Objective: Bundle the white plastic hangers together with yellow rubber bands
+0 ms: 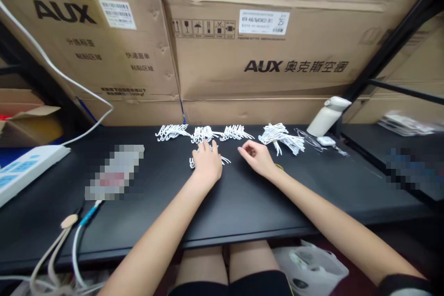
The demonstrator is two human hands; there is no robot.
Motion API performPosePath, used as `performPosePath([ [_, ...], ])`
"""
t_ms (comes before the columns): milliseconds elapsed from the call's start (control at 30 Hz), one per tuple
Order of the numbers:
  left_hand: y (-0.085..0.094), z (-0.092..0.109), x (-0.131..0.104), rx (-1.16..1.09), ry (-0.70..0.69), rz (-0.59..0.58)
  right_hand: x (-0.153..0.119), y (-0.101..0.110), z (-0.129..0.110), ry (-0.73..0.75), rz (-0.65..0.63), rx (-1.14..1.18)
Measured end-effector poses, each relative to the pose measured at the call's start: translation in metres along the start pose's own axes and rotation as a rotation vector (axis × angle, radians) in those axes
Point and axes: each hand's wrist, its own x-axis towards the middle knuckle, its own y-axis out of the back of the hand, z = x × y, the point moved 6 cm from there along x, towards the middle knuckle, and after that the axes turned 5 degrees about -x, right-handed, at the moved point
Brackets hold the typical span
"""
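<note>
My left hand [207,162] lies over a small cluster of white strands [192,163] on the black table, fingers spread and pointing away from me. To its right, my right hand [255,155] hovers near the table with its fingers curled together; whatever they may hold is too small to make out. Behind the hands, three groups of short white hooked strands stand in a row: a left one [171,132], a middle one [202,134] and a right one [236,132]. A larger loose pile of white strands [281,138] sits beyond my right hand.
A white bottle [325,118], glasses [314,141] and a small white case [326,141] are at the back right. Left are a blurred phone-like object [116,171], cables and a power strip [29,166]. Cardboard boxes [215,69] wall the back.
</note>
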Motion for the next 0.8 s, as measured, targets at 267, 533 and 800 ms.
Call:
performPosePath([
  [267, 0.027, -0.037, 0.030, -0.336, -0.162, 0.172, 0.013, -0.034, -0.006, 0.057, -0.175, -0.052],
  [533, -0.013, -0.044, 0.031, -0.835, -0.330, -0.059, 0.016, -0.052, -0.006, 0.044, -0.257, -0.047],
  [800, -0.008, -0.036, 0.025, -0.794, -0.343, -0.012, 0.008, -0.050, -0.008, 0.078, -0.271, -0.038],
])
